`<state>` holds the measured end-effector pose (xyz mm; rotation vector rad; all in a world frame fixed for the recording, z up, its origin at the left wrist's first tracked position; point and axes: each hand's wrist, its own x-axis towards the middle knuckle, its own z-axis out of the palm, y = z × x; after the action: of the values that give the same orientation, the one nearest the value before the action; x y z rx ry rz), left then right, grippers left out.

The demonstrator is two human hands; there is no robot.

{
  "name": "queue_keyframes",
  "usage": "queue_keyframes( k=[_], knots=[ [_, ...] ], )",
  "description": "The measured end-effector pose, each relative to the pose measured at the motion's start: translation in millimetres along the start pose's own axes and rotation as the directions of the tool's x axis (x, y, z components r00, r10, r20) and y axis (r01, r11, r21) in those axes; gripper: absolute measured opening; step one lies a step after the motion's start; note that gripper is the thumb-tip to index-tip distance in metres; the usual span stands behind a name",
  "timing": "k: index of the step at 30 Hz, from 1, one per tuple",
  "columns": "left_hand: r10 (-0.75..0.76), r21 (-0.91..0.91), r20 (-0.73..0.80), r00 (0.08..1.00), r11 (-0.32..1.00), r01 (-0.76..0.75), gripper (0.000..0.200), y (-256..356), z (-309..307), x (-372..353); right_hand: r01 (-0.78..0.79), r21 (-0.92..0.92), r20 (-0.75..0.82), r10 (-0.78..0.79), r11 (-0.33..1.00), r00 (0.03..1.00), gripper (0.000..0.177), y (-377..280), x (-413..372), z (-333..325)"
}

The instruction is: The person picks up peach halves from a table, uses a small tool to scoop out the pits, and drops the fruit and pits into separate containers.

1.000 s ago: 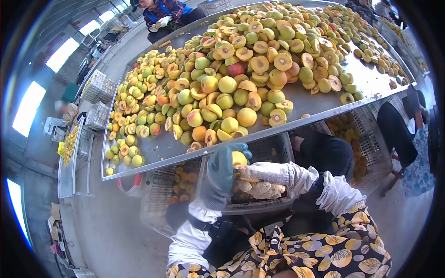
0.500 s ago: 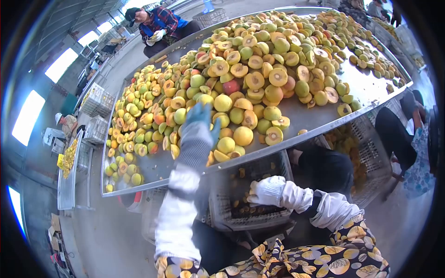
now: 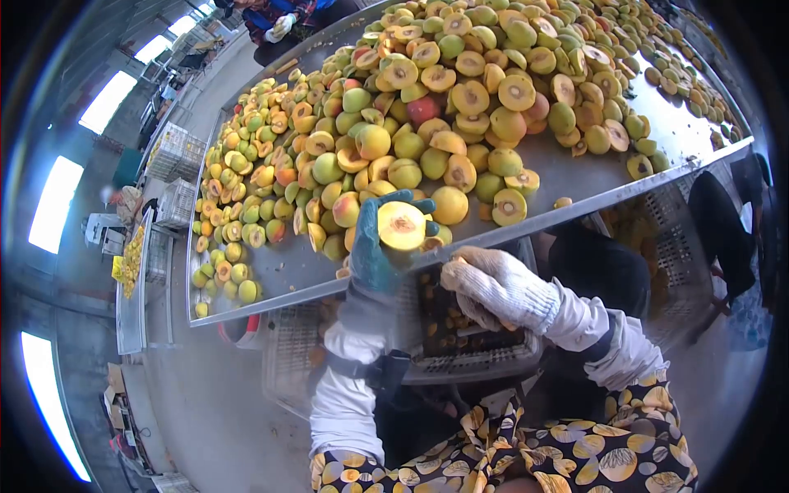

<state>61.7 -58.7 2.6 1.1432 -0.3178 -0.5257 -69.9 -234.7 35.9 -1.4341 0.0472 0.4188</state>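
Observation:
My left hand (image 3: 372, 255), in a green glove, is closed around a halved yellow peach (image 3: 402, 226). The cut face points up toward me, with a brownish centre. It is held just over the near rim of the metal table (image 3: 283, 301). To its right, my right hand (image 3: 507, 289) wears a white knit glove and has its fingers curled in. Whatever it grips is mostly hidden; a small pale edge shows below the fingers. Beyond both hands lies a large pile of peaches (image 3: 374, 142), many of them cut in half.
Below the table edge stands a plastic crate (image 3: 485, 366) with small brown pieces inside. Another crate (image 3: 670, 234) holding fruit is at the right, near a seated person's dark-clothed leg (image 3: 604, 263). Across the table, a person's gloved hand (image 3: 281, 28) shows.
My left hand has drawn back from the pile toward me with a halved peach in it. My right hand has risen from above the crate to near the table edge. The view has shifted.

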Motion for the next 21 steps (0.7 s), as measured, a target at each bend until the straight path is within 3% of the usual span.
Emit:
queue_keyframes(
  k=[1,2,4,7,8,9,10,12,14,21],
  knots=[
    [-0.001,-0.064,-0.040,0.999,0.998,-0.002,0.059,-10,10,-14,-0.022,-0.039,-0.067,0.019,0.999,0.998,0.039,4,3,5],
    [0.034,-0.208,0.026,0.999,0.978,-0.028,0.059,-19,9,-17,-0.044,-0.081,-0.133,0.032,0.996,0.991,0.039,10,6,9],
    [0.006,-0.229,-0.068,0.998,0.973,-0.022,0.060,-33,11,-30,-0.029,-0.196,-0.181,-0.007,0.980,0.983,0.042,20,8,15],
    [0.123,-0.074,-0.170,0.978,0.988,-0.137,0.055,-48,14,-38,0.029,-0.372,-0.224,-0.120,0.928,0.967,0.044,28,9,22],
    [0.296,0.251,-0.129,0.946,0.933,-0.258,0.052,-51,11,-40,0.086,-0.452,-0.238,-0.213,0.888,0.948,0.043,35,11,24],
    [0.442,0.543,-0.032,0.897,0.761,-0.356,0.049,-56,6,-42,0.139,-0.530,-0.244,-0.308,0.837,0.920,0.042,45,16,24],
    [0.443,0.474,-0.076,0.893,0.804,-0.359,0.046,-62,6,-42,0.187,-0.604,-0.242,-0.402,0.775,0.883,0.042,50,18,25],
    [0.444,0.324,-0.165,0.881,0.868,-0.377,0.041,-64,11,-43,0.164,-0.609,-0.264,-0.393,0.776,0.881,0.041,49,17,28],
    [0.255,0.011,-0.293,0.921,0.965,-0.264,0.042,-58,24,-47,0.148,-0.621,-0.283,-0.396,0.770,0.874,0.040,51,16,28],
    [0.371,0.387,-0.266,0.889,0.886,-0.254,0.043,-44,52,-62,0.166,-0.606,-0.325,-0.433,0.778,0.841,0.039,58,11,29]
  ],
)
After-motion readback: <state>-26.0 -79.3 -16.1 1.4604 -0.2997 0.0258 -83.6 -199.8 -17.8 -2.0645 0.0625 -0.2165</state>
